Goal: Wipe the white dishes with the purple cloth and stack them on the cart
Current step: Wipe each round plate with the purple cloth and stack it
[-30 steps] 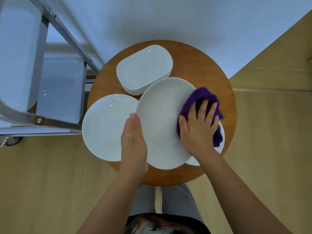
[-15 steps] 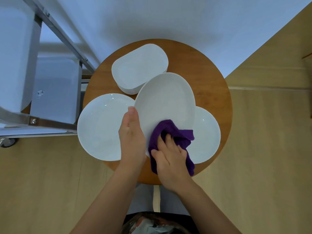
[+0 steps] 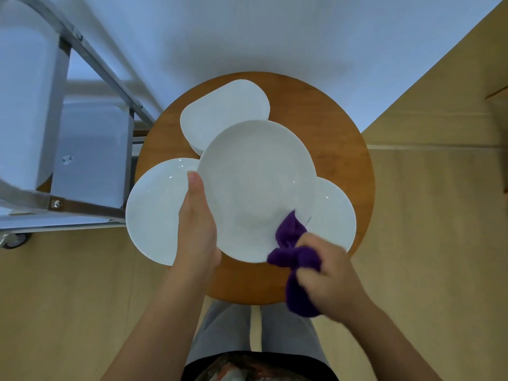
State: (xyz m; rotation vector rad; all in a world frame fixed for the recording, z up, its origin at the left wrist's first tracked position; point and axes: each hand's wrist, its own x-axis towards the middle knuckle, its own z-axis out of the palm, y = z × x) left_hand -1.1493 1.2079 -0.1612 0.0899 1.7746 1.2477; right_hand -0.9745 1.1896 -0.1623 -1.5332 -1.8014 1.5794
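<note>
The left hand (image 3: 196, 229) holds the edge of a big round white plate (image 3: 255, 182) over the round brown wooden table (image 3: 341, 149), and the right hand (image 3: 327, 273) squeezes a soft purple cloth (image 3: 294, 257) at the plate's near edge, with the metal cart (image 3: 90, 210) to the left.

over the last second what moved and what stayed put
The right hand swept the cloth from the held plate's far right edge across to its near edge, bunching it in the fingers. The left hand kept its grip on that plate's left rim. The other dishes on the table stayed put.
</note>
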